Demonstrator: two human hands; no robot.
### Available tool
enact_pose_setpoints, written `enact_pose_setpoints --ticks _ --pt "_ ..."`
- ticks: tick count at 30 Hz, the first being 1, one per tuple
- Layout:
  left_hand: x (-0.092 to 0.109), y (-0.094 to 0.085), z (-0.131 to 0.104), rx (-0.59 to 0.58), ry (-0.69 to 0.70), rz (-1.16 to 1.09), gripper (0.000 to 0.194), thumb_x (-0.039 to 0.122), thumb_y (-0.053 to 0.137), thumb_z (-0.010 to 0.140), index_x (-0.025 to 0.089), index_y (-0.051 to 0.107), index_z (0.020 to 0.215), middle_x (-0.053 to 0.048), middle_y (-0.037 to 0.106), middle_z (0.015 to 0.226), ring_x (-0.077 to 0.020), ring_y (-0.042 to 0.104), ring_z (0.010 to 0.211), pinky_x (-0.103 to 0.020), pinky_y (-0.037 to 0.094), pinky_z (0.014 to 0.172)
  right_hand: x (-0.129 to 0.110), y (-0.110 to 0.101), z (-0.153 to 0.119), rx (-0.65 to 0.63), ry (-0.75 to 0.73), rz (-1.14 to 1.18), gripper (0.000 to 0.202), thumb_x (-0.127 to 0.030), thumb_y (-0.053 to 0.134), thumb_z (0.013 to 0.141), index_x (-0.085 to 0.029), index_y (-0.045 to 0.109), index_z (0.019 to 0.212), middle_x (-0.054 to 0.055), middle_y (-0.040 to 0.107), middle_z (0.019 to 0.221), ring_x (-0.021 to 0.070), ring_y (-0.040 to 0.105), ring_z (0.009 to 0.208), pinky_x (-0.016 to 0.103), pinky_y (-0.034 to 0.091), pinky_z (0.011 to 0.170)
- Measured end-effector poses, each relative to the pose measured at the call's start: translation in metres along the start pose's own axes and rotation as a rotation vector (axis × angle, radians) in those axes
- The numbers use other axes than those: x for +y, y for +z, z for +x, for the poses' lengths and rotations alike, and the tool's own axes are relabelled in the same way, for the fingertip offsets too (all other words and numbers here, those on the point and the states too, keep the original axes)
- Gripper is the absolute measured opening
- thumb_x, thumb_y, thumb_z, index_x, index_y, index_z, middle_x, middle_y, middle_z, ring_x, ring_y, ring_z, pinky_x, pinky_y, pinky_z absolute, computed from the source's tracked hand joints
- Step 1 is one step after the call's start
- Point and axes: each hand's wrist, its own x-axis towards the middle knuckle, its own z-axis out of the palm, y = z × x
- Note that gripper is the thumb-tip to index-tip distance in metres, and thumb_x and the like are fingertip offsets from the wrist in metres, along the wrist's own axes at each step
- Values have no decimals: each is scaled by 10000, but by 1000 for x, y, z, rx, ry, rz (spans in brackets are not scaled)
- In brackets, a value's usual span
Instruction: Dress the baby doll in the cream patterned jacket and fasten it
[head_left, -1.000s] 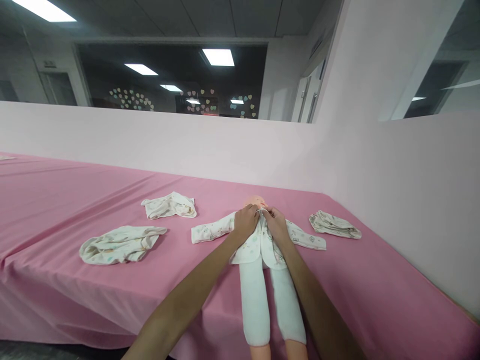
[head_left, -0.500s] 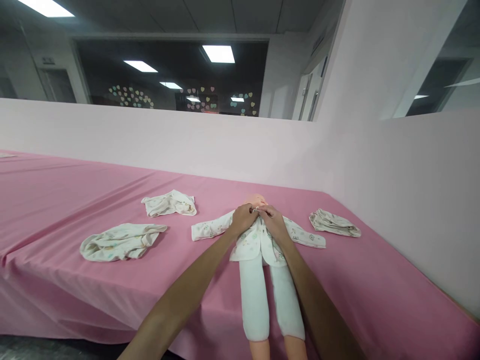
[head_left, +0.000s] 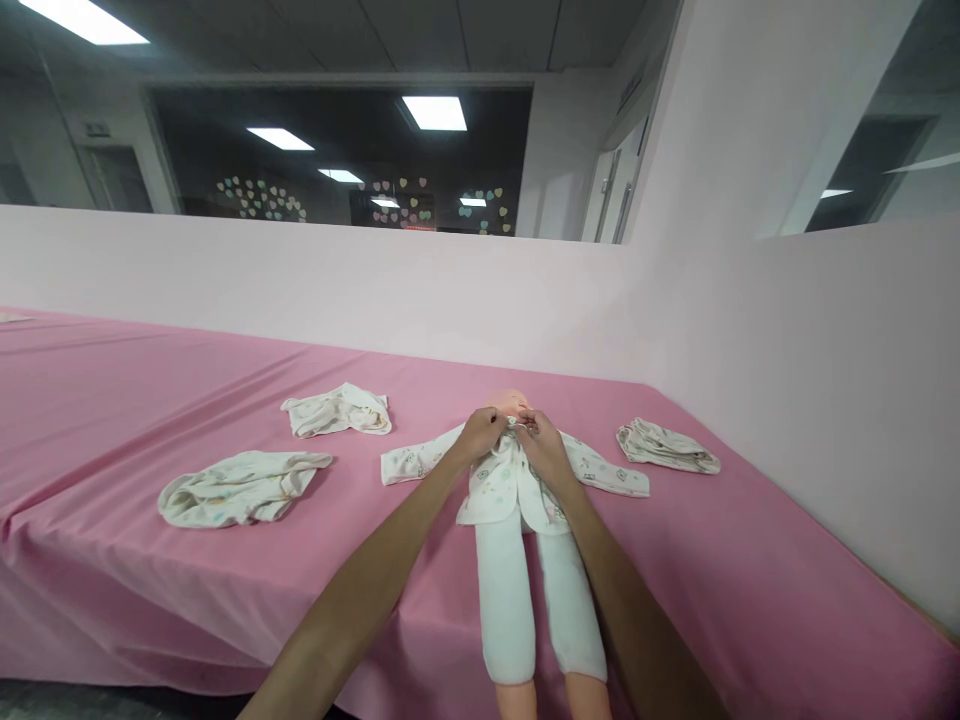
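A doll [head_left: 504,600] lies on its back with its legs toward me, in white leggings and a white printed baby jacket [head_left: 491,495]. The jacket's sleeves stretch out to both sides, and its lower front edges part over the belly. At the neckline, my left hand [head_left: 480,435] is closed with fingertips pinching the jacket's collar area. My right hand [head_left: 546,448] sits just across from it, fingers bent and also gripping at the collar. Whatever small part is between the fingertips is largely hidden. Behind my hands shows the doll's head [head_left: 512,401].
Two crumpled printed garments, one nearer [head_left: 244,488] and one farther [head_left: 337,411], lie to the left. A folded garment [head_left: 667,446] lies to the right. Everything rests on a pink sheet [head_left: 360,540], bounded by a white wall [head_left: 375,295] behind and at right.
My hands have drawn slightly apart at the collar, the left shifting a little left and down. White cord-like material visible between the fingertips earlier is now less distinct.
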Motion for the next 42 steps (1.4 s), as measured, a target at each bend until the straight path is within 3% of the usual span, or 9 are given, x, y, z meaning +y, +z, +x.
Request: enact_pose_setpoints --ticks 4,10,13,16,19,24,29,37,42 --pt "-2 -1 2 -15 -4 -46 180 281 510 865 166 550 733 41 474 528 -84 459 460 -196 365 448 -4 -2 -1 -32 -66 -139 227 -302 533 824 -189 690 944 81 681 1027 224 603 1004 363 436 919" --pt "-3 -2 2 -5 6 -70 150 267 507 867 159 599 914 25 546 631 -96 505 526 -211 396 510 -7 -3 -1 -74 -166 -203 269 -279 492 841 -210 713 978 80 686 1020 228 590 1026 363 424 944" --pt "3 2 -9 105 64 135 242 265 561 825 177 581 1050 -24 639 861 -133 586 720 -240 459 651 -7 -6 -6 57 -111 -279 294 -259 503 799 -180 693 1009 110 671 1044 251 577 1031 377 419 937" --pt "13 11 -26 174 146 463 264 317 596 799 186 593 1028 -73 624 1083 -193 597 953 -302 461 838 -9 -12 -15 215 19 -302 276 -249 480 779 -168 680 950 119 672 1028 245 596 951 353 432 868" --pt "24 20 -40 148 146 689 234 352 566 821 187 612 980 -98 623 1104 -243 584 1045 -340 432 918 -11 -14 -22 203 118 -247 219 -300 477 793 -196 669 785 69 699 861 217 614 798 316 433 756" --pt "32 19 -48 105 109 912 258 317 445 903 166 634 993 -143 631 1096 -285 596 1044 -355 445 848 -12 -11 -23 107 130 -265 241 -414 595 753 -205 682 837 45 707 853 212 623 795 297 420 712" --pt "28 12 -45 69 110 1009 266 230 373 941 171 633 954 -117 654 1048 -253 632 947 -331 443 785 -11 -11 -23 67 128 -327 161 -313 525 784 -212 645 750 9 662 743 182 583 707 277 380 645" --pt "24 14 -44 179 163 941 245 229 373 962 182 613 971 -74 680 1039 -225 635 956 -315 433 799 -21 -11 -32 232 -53 -537 309 -217 465 835 -162 633 1088 97 658 1006 236 577 920 334 390 812" --pt "22 18 -44 224 233 932 197 250 418 958 193 605 930 -52 684 1026 -208 628 932 -304 421 759 -20 -9 -30 140 -92 -583 133 -225 516 824 -191 639 864 76 657 921 219 562 863 316 378 777"
